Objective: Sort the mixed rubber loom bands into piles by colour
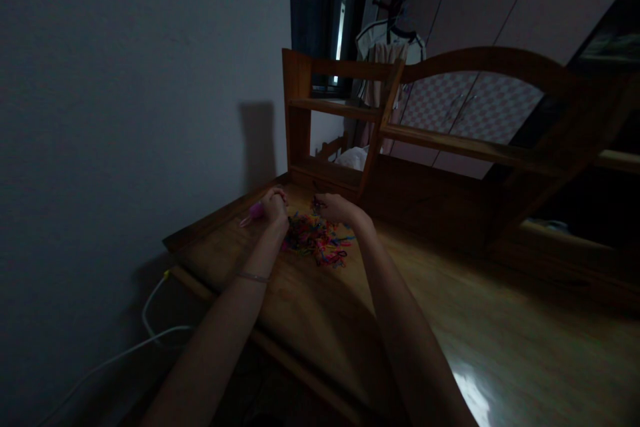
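A loose heap of small, many-coloured elastic bands [320, 240] lies on the wooden desktop [310, 307]. At its left edge, my left hand [275, 204] is closed in a fist. A purple tube-shaped thing [257, 211] with a paler, see-through end sticks out from the little-finger side of that fist; its exact kind is too dim to tell. My right hand [334, 207] reaches over the heap's far side with fingers bent down. Dark thin bands [317, 204] show at its fingertips, which are partly hidden.
A wooden shelf unit [375, 127] rises along the desk's back. The pale wall [200, 93] borders the left side. A white cable [145, 313] hangs by the desk's left corner. Clothes [390, 47] hang behind the shelf, near a cabinet with checked panels [435, 103].
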A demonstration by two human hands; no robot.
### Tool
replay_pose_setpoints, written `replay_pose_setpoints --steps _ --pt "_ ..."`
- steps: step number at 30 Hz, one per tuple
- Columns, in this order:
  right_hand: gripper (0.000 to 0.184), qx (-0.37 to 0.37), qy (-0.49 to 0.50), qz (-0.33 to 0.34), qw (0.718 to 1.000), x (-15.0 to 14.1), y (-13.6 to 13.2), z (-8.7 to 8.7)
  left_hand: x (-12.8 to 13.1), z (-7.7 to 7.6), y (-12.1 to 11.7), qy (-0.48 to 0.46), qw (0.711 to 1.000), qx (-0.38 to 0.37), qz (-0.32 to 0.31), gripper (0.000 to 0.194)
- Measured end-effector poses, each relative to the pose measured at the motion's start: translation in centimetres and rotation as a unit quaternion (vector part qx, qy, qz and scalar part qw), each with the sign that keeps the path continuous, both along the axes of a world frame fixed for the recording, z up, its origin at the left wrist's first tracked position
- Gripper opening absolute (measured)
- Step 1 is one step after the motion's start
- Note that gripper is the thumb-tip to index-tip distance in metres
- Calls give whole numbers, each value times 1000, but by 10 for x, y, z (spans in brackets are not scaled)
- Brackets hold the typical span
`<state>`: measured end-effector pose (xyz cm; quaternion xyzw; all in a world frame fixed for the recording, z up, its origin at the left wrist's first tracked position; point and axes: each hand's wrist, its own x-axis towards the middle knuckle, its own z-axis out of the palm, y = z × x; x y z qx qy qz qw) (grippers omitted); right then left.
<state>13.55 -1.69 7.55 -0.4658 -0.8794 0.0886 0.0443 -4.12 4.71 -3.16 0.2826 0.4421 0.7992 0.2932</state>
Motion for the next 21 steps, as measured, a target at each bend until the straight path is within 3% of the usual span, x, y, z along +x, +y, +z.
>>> replay_pose_setpoints --steps 8,17,19,21 --pt "41 -49 4 5 999 0 -1 -4 2 5 -6 1 1000 -8 -1 11" --pt "96 -106 -70 -16 992 3 -3 -20 1 5 -4 -4 1000 -20 -3 11" --pt "99 -102 -82 -28 991 -1 -4 -25 1 5 -3 -4 1000 -19 -4 10" --pt "90 -98 -83 -24 991 -6 -5 -29 1 5 -3 -4 1000 -18 -6 11"
